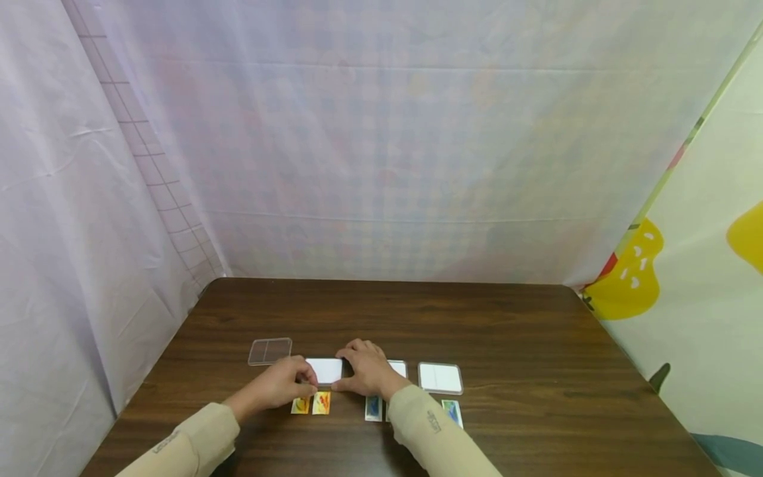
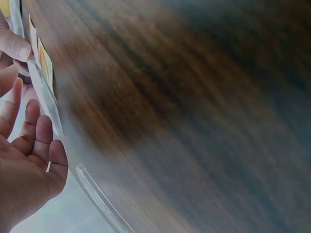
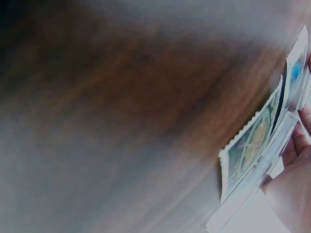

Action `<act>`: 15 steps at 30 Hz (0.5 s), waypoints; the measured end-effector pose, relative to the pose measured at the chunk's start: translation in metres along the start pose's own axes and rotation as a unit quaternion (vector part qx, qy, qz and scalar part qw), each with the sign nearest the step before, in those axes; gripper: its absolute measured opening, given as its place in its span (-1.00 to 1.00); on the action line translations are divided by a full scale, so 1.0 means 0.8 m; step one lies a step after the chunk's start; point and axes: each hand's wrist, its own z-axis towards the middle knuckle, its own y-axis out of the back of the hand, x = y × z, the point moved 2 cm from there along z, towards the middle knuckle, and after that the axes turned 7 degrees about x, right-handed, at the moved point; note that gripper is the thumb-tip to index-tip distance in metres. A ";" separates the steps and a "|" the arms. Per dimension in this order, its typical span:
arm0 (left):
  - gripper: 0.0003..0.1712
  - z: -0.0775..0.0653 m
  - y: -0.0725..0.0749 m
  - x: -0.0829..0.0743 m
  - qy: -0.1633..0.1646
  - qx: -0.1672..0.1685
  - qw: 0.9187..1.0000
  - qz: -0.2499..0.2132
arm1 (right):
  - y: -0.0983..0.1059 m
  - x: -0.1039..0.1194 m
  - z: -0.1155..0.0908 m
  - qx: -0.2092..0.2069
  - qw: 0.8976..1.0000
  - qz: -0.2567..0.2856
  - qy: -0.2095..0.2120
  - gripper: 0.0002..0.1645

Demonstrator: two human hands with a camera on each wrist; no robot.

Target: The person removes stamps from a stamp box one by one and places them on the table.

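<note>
Between my hands lies a shallow white rectangular plastic case [image 1: 324, 371]. My right hand [image 1: 365, 368] grips its right end, thumb along the front edge and fingers at the back. At its left front corner, my left hand [image 1: 285, 383] has thumb and index fingertips close together; whether something thin is between them is hidden. The left wrist view shows the other fingers [image 2: 43, 133] loosely bent beside the case edge [image 2: 46, 97]. Two orange-yellow stamps [image 1: 322, 403] lie just in front. Blue-green stamps [image 1: 373, 409] lie below my right hand, partly covered by the sleeve.
A clear plastic lid [image 1: 270, 352] with a dividing line lies at the back left. Another white case [image 1: 440, 378] stands right, with a blue-green stamp [image 1: 452, 412] in front. A further case [image 1: 397, 366] is partly hidden behind my right hand. White curtains edge the wooden table [image 1: 512, 331].
</note>
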 end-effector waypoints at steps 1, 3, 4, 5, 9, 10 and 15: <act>-0.93 0.000 0.001 0.000 0.000 -0.001 1.000 0.000 | 0.000 0.000 0.000 0.001 1.000 0.002 -0.002 -0.22; -0.92 0.000 0.002 0.000 0.002 -0.002 1.000 -0.001 | 0.001 0.000 0.000 0.003 1.000 0.001 -0.004 -0.21; -0.91 0.000 0.003 0.000 0.001 -0.004 1.000 -0.001 | 0.000 0.000 0.000 0.004 1.000 0.002 -0.005 -0.21; -0.91 0.000 0.003 0.000 0.001 -0.005 1.000 -0.001 | 0.001 0.000 0.000 0.002 1.000 0.002 -0.004 -0.21; -0.88 0.000 0.006 0.000 -0.003 -0.009 1.000 -0.002 | 0.000 -0.001 0.001 -0.001 1.000 0.002 0.002 -0.22; -0.87 0.000 0.007 0.001 -0.005 -0.011 1.000 0.000 | 0.000 -0.001 0.001 0.000 1.000 0.003 0.003 -0.22; -0.84 -0.002 0.014 0.001 -0.019 -0.027 0.999 -0.001 | -0.003 -0.003 0.003 -0.004 1.000 0.007 0.004 -0.22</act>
